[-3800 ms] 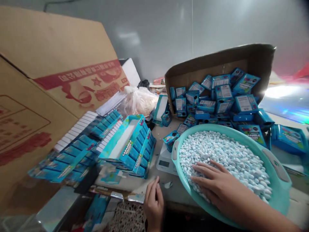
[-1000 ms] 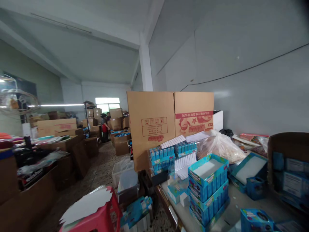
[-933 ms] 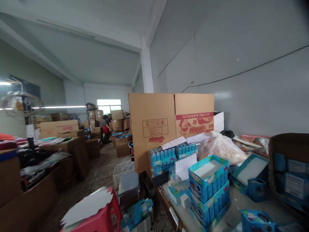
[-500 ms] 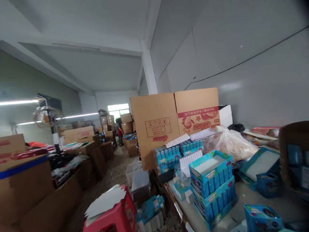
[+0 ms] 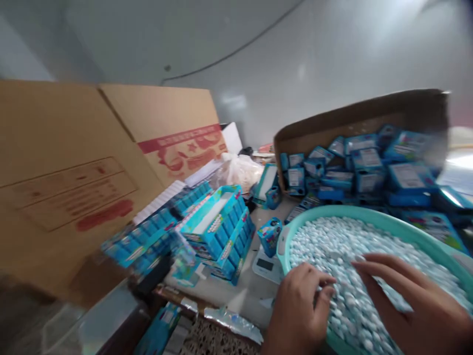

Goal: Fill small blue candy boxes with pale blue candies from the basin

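Observation:
A mint-green oval basin (image 5: 351,209) full of small, pale, rounded pieces (image 5: 332,246), perhaps wrapped sweets, stands at the lower right. Over its near left rim is my left hand (image 5: 301,301), fingers bent, thumb and forefinger slightly apart, no object visible between them. My right hand (image 5: 414,291) reaches across the pieces from the right with its fingers stretched out. Its fingertips are close to or touching the pieces; I cannot tell which. A small blue carton (image 5: 271,234) stands left of the basin, by a white digital scale (image 5: 266,266).
Stacked blue display boxes (image 5: 216,224) stand left of the scale. Behind the basin, a brown carton (image 5: 417,106) holds many blue cartons. A large cardboard box (image 5: 48,123) fills the left side. Near the wall lies a clear bag of pale contents (image 5: 242,170). Silver tape (image 5: 232,323) covers the table edge.
My view has swung right and down, from the long room to the worktable. The basin and both my hands have come into view; the red stool has left it.

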Demonstrator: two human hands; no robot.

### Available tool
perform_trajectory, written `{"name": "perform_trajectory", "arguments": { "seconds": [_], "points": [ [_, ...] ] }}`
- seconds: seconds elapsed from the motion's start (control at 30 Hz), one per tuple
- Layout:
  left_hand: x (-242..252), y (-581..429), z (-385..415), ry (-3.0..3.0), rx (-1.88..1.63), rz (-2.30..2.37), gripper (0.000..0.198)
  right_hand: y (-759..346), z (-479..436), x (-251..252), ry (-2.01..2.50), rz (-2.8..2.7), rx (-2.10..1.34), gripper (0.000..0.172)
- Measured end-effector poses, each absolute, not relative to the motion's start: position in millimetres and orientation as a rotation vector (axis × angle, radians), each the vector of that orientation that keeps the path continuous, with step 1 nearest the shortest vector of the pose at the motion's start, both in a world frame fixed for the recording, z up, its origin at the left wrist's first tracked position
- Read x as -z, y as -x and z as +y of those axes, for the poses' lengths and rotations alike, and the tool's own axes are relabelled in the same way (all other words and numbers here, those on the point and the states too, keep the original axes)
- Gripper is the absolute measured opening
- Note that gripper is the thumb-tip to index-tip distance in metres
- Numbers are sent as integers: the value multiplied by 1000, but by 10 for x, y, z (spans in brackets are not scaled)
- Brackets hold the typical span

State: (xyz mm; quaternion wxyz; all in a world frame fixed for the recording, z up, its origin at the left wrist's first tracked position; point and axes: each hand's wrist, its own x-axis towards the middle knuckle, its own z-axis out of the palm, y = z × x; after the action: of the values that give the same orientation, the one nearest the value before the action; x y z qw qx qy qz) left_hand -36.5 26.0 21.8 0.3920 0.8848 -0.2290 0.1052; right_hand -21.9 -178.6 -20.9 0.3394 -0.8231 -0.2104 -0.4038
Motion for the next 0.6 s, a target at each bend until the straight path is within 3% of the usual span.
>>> {"name": "perform_trajectory", "arguments": {
  "seconds": [0.13, 0.3, 0.5, 0.6],
  "points": [
    [-265, 385, 304, -2345, -117, -677, 35, 235, -1722, 44, 2277, -530, 904, 20],
    [-193, 421, 348, -2220, -190, -667, 12, 329, -1628, -118, 2315, -643, 905, 18],
    [2, 402, 429, -1840, -310, -591, 18, 334, -1461, -259, 2378, -799, 394, 43],
    [16, 345, 640, -1383, -308, -366, 25, 276, -1475, -244, 2372, -756, 152, 29]
  ]
}}
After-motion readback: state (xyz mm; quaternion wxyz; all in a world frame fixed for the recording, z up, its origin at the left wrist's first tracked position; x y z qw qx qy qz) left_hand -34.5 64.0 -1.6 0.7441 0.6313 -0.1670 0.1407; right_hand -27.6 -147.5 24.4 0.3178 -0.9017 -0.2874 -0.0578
